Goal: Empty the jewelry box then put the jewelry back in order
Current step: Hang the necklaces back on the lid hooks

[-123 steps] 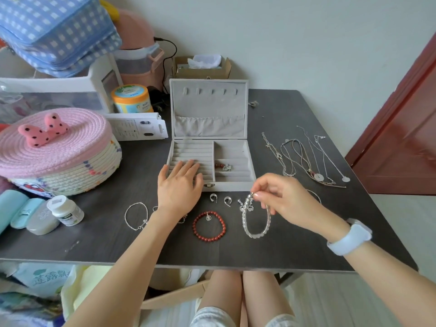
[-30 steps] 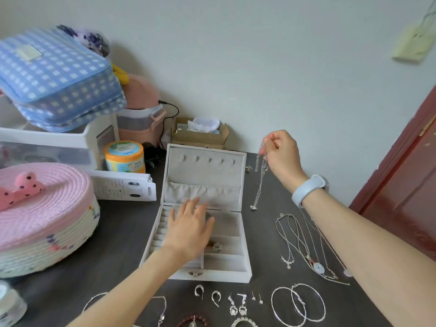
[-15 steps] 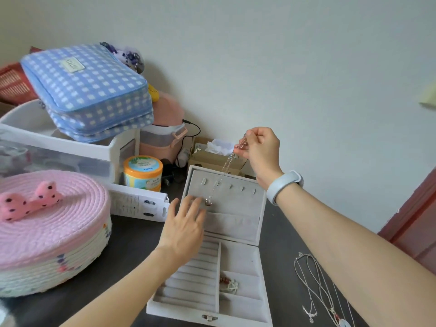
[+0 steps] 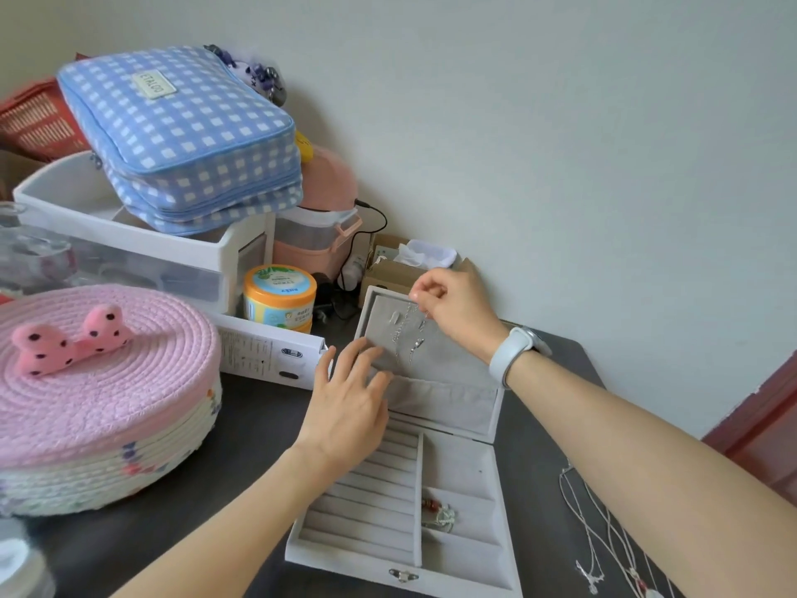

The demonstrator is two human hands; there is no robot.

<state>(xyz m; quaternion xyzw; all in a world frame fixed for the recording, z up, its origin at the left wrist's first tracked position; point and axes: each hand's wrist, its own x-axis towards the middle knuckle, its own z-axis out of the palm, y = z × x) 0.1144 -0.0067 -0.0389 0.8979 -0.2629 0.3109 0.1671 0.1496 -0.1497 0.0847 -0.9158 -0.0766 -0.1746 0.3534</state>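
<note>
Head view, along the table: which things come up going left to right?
Pink-lidded woven basket → orange-lidded tub → left hand → silver necklace pinched by right hand → white wristband → loose necklaces on the table.

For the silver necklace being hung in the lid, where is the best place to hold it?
Near the top of the chain, pinched from above, as the right hand does. The silver necklace hangs straight down against the jewelry box lid, so a high pinch leaves its loop free for the hooks.
</note>
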